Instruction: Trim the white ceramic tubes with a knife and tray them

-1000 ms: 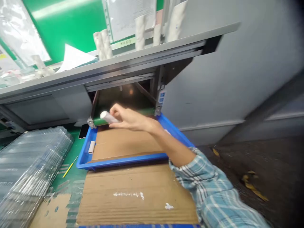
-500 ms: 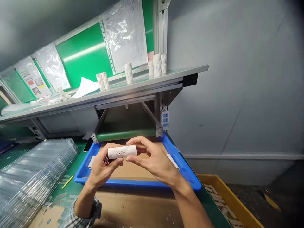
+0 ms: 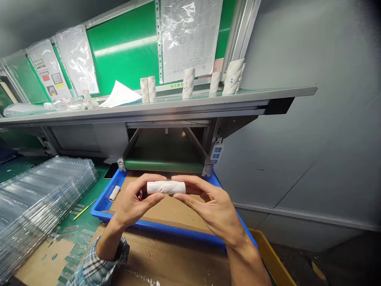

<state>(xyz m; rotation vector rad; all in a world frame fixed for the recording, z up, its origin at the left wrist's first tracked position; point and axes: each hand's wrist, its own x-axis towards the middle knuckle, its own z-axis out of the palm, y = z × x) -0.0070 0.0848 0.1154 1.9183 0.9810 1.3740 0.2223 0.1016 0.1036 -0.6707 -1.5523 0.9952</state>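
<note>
Held level over the blue tray (image 3: 175,233) is a white tube (image 3: 166,187) with raised script-like decoration on its side. My left hand (image 3: 131,204) pinches its left end between thumb and fingers. A small pink object (image 3: 140,194) shows inside that hand, too hidden to name. At the other end, my right hand (image 3: 217,206) grips the tube the same way, thumb below and fingers above. Another white tube (image 3: 114,193) lies in the tray's left side, on the brown cardboard lining (image 3: 166,210).
Behind the tray is a green conveyor belt (image 3: 163,163). Clear plastic trays (image 3: 44,202) are stacked at left, beside a thin yellow stick (image 3: 85,209). A shelf (image 3: 166,107) overhead carries several white textured tubes (image 3: 188,83). A yellow crate (image 3: 276,262) stands lower right.
The view has shifted. Both hands still hold the tube, which has turned slightly so it sits more level and its decoration faces lower. My right fingers now reach further over it.
</note>
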